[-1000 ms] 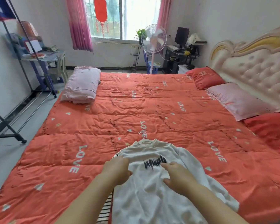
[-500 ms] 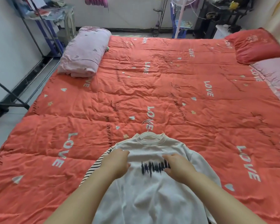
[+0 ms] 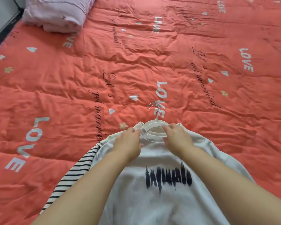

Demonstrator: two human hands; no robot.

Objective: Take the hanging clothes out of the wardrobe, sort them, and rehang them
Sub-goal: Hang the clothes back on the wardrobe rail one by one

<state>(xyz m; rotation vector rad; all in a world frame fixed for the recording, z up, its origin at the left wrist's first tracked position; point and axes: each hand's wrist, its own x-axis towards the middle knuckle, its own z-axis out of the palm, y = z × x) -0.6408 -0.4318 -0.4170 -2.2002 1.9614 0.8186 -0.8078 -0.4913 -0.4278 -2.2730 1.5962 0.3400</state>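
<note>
Collar (image 3: 144, 131) of the white printed sweatshirt (image 3: 152, 200) sits gripped in my left hand (image 3: 128, 143); my right hand (image 3: 177, 138) pinches its white plastic hanger (image 3: 154, 123).

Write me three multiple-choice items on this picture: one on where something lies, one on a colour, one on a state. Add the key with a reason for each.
1. Where is the striped top?
A. on the pink bundle
B. under the sweatshirt, sticking out at its left side
C. on the floor

2. What colour is the print on the sweatshirt's chest?
A. red
B. green
C. black

3. How is the hanger placed?
A. inside the sweatshirt's neck
B. lying apart from any garment
C. hooked on a rail

Key: 1 B, its stripes show from beneath the white fabric. 2 C, the strokes are black on white. 3 A, its white arc shows within the collar, and its hook lies on the quilt.
</note>
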